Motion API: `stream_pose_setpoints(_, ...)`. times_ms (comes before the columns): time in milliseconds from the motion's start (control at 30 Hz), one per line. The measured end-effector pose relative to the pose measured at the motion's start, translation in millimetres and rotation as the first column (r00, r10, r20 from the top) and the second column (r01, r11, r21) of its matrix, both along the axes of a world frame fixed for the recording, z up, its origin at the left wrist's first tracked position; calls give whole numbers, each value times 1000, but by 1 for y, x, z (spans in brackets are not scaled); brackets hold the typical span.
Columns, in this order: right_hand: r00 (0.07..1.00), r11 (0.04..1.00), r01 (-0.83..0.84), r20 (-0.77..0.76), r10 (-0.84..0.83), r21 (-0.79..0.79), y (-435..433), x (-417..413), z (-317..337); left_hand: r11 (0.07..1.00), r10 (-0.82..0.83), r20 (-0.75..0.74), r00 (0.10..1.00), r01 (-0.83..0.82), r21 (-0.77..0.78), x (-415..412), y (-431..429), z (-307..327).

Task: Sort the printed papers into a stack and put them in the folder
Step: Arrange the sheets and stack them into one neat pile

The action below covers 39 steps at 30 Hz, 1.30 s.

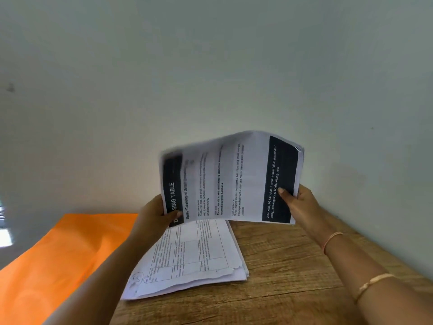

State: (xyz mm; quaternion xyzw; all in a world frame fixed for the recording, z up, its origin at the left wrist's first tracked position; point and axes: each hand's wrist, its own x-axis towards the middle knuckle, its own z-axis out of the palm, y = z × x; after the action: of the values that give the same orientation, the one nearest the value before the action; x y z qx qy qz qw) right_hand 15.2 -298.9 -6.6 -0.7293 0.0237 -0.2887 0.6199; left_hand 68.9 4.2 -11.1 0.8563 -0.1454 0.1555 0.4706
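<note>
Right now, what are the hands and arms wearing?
Both forearms are bare, with no sleeves in view. The right arm has two thin bands: a pinkish-orange one near the wrist and a pale gold-toned one further up the forearm. The left hand shows no jewellery.

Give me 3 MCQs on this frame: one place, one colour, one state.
1. Where does the folder lie relative to the stack on the table?
A. to its left
B. to its right
C. on top of it

2. What colour is the folder?
A. blue
B. orange
C. green

3. How is the held bundle of papers gripped?
A. left hand only
B. right hand only
C. both hands

Key: 1 A, the folder sits left of the stack; 2 B, it is bright orange; 3 C, the left hand and the right hand each pinch a lower corner.
</note>
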Motion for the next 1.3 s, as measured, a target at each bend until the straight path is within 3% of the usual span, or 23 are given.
stream_pose_setpoints(133,990,997,-68,-128,61,-48,-7,-1,-14,939,72,-79,994,-41,342,9,5,-12)
stream_pose_setpoints(233,983,995,-69,-177,56,-72,-11,0,-25,941,55,-155,986,1,339,9,4,-19)
stream_pose_setpoints(400,979,996,-80,-192,69,-47,-13,4,-29,944,75,-146,986,-23,329,6,0,-21)
stream_pose_setpoints(500,982,996,-78,-173,70,-38,-15,5,-24,971,57,-154,987,-19,239,5,-1,-16)
stream_pose_setpoints(600,981,994,-88,-169,97,57,-23,5,-17,992,-25,-273,962,-9,-122,5,0,-2)
stream_pose_setpoints(667,972,972,-129,-172,163,194,-29,4,-13,920,-159,-357,920,7,-392,4,4,9)
stream_pose_setpoints(800,930,907,-182,-234,285,380,-30,0,-6,810,-339,-437,833,23,-586,-1,16,27)
stream_pose_setpoints(1000,892,816,-165,-270,363,554,-28,4,-3,744,-434,-425,794,49,-667,-5,20,35)
stream_pose_setpoints(1133,867,763,-171,-273,417,623,-26,4,-5,761,-461,-397,794,123,-637,-10,21,39)
stream_pose_setpoints(1300,841,771,-142,-335,425,621,-16,4,-10,809,-420,-351,837,170,-563,-11,32,47)
